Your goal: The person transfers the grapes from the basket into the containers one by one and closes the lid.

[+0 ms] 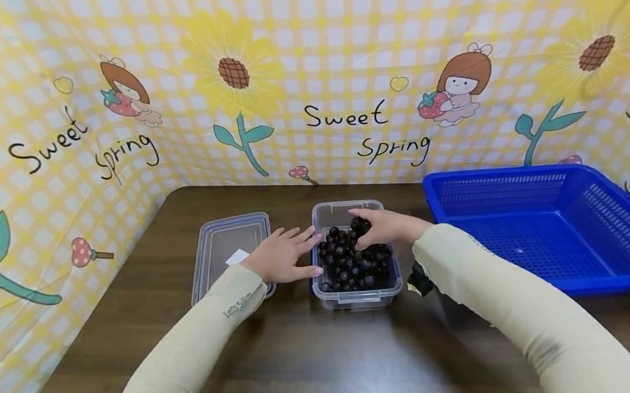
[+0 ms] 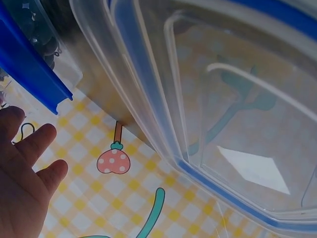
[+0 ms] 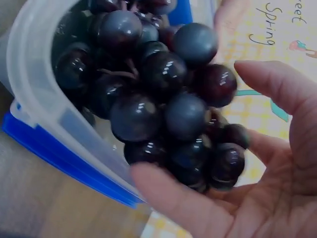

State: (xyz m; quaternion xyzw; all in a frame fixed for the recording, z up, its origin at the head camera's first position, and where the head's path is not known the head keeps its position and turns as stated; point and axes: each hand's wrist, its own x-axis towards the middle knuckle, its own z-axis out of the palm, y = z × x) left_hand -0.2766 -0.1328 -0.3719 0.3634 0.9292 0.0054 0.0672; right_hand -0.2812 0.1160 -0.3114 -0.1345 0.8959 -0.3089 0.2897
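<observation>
A clear plastic box point(image 1: 358, 297) with blue side clips holds dark purple grapes point(image 1: 347, 263) at the middle of the table. My left hand point(image 1: 280, 256) lies at the box's left rim, fingers spread and nearly straight. Over the right side, my right hand point(image 1: 386, 227) curls its thumb and fingers round a bunch of grapes point(image 3: 163, 114) at the box's edge. Part of the bunch still lies inside the box. Left of the box is its clear lid point(image 1: 211, 239) with a blue seal, partly hidden by my left hand and sleeve; a white label point(image 2: 255, 168) shows on it.
A large blue perforated basket point(image 1: 489, 174) stands to the right, beyond my right forearm. Behind the table point(image 1: 324, 366) hangs a yellow checked cloth point(image 1: 321, 58) with printed flowers. A small black object point(image 1: 418, 281) sits under my right wrist.
</observation>
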